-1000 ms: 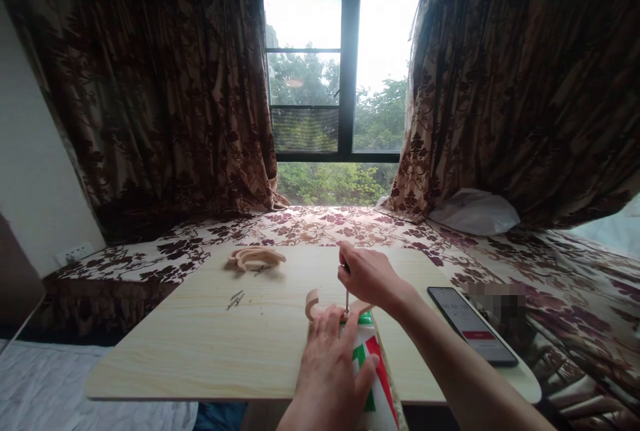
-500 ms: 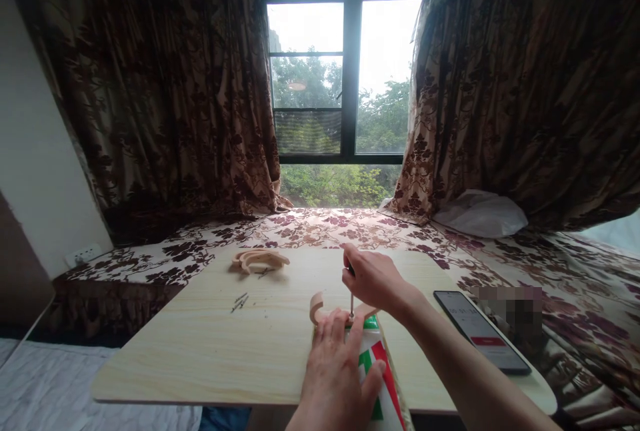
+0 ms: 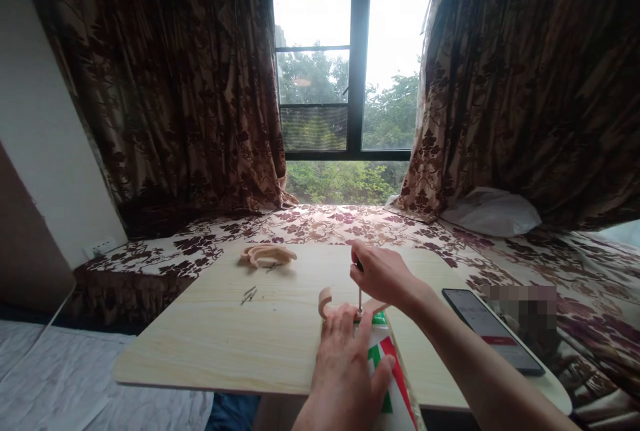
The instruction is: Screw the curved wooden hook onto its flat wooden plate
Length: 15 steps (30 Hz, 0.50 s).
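A: Where is the curved tan piece [image 3: 325, 300]?

B: On the table [image 3: 220, 344], by the top end of the shiny bag [image 3: 399, 378]. The left hand [image 3: 347, 361] is mostly open, with its fingers laid out on the piece to pin it down

A: And the right hand [image 3: 384, 276]?

B: It's curled up round the dark handle of a screwdriver [image 3: 360, 299]. The thin metal part points down, close to the left fingers

A: How do you do that bit well?

B: Hold the tool straight up, push down softly and turn it slowly. Press the piece firmly so it can't spin. I'd tuck those fingers away from the tip, because a slip could poke them
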### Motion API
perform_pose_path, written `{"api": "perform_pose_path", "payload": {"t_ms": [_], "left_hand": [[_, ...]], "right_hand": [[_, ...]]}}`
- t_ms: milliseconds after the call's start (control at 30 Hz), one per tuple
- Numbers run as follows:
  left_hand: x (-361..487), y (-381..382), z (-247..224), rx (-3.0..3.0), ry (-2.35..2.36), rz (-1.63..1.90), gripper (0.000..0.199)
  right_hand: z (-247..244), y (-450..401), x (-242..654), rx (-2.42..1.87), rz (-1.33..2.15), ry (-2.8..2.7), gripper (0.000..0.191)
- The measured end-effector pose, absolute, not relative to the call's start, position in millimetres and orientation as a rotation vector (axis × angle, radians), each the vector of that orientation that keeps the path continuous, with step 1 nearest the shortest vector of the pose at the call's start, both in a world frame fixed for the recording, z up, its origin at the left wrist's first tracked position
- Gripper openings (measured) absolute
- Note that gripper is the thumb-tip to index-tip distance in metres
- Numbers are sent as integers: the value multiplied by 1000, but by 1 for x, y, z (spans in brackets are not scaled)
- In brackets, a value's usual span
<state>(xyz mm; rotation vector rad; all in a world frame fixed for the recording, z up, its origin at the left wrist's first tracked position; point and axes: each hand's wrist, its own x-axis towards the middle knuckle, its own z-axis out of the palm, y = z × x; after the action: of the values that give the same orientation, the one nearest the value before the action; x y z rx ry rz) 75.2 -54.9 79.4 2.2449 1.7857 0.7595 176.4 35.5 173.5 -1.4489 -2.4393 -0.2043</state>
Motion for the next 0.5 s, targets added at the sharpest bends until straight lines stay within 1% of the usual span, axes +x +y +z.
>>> {"api": "perform_pose_path", "payload": {"t_ms": [500], "left_hand": [[77, -56, 82, 2227, 1810, 724, 60]], "right_hand": [[173, 35, 178, -1465, -188, -2434, 15]]}}
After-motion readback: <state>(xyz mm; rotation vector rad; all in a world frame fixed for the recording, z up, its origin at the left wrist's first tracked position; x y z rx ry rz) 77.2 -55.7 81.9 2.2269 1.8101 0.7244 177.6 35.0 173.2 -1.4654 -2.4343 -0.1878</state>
